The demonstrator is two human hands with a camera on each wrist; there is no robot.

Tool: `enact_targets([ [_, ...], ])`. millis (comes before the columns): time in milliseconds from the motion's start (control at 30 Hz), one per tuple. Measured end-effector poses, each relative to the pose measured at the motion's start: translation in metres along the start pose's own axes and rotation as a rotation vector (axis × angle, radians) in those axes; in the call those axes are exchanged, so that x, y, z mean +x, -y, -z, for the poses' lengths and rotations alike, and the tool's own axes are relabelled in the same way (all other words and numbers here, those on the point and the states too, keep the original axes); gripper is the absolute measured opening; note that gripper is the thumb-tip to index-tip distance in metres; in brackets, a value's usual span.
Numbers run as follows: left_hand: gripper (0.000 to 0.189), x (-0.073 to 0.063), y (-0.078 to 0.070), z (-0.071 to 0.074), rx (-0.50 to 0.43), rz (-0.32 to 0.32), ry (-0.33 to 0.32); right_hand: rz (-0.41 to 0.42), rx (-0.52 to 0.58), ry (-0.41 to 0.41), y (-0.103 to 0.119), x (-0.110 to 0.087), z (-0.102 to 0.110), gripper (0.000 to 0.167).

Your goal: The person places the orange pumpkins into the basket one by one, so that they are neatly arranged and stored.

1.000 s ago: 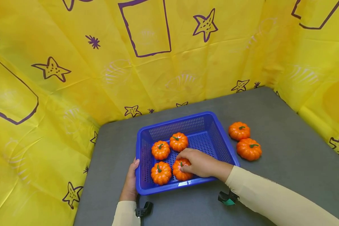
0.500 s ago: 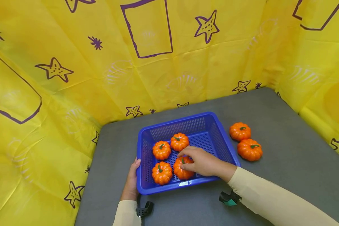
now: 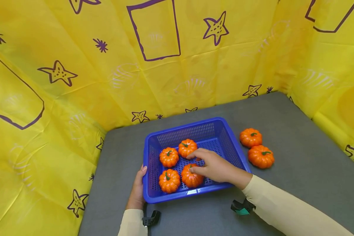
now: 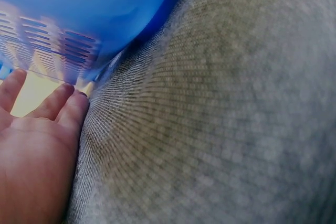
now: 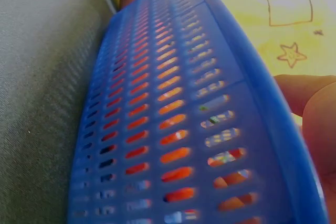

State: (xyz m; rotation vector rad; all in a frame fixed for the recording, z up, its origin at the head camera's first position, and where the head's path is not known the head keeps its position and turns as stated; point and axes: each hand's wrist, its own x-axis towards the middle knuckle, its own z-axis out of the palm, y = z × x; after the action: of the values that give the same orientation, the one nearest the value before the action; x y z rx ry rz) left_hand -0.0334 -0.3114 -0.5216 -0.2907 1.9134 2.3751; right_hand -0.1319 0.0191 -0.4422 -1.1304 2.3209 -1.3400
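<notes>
In the head view a blue plastic basket (image 3: 153, 198) holds several small orange pumpkins with green stems. My right hand (image 3: 213, 167) is over the front right pumpkin (image 3: 191, 178), its fingers spread and lifted, the thumb beside the stem. Behind it sit a back right pumpkin (image 3: 187, 147) and a back left pumpkin (image 3: 168, 158); a front left pumpkin (image 3: 169, 182) is beside it. My left hand (image 3: 138, 185) rests against the basket's left side, thumb at the rim. The left wrist view shows this left hand (image 4: 39, 150) with fingers extended along the slotted wall.
Two more pumpkins, a rear one (image 3: 250, 137) and a nearer one (image 3: 261, 156), sit together on the grey table (image 3: 295, 137) right of the basket. A yellow patterned cloth (image 3: 165, 82) encloses the table at the back and sides.
My right hand has loosened from the front right pumpkin, its fingers spreading and drawing up and to the right. The pumpkin stays in the basket. My left hand stays at the basket's side.
</notes>
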Motion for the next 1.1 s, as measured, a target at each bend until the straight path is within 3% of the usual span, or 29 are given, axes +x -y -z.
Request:
enact_targets([
  [633,0.077,-0.001,-0.001,-0.001,0.010,-0.004,0.003,-0.072,0.009,-0.165,0.002,-0.026,0.055,0.042],
  [1100,0.077,-0.002,-0.002,-0.001,0.019,0.008,-0.008,-0.089,0.043,-0.281,-0.006,-0.040,0.077,0.039],
])
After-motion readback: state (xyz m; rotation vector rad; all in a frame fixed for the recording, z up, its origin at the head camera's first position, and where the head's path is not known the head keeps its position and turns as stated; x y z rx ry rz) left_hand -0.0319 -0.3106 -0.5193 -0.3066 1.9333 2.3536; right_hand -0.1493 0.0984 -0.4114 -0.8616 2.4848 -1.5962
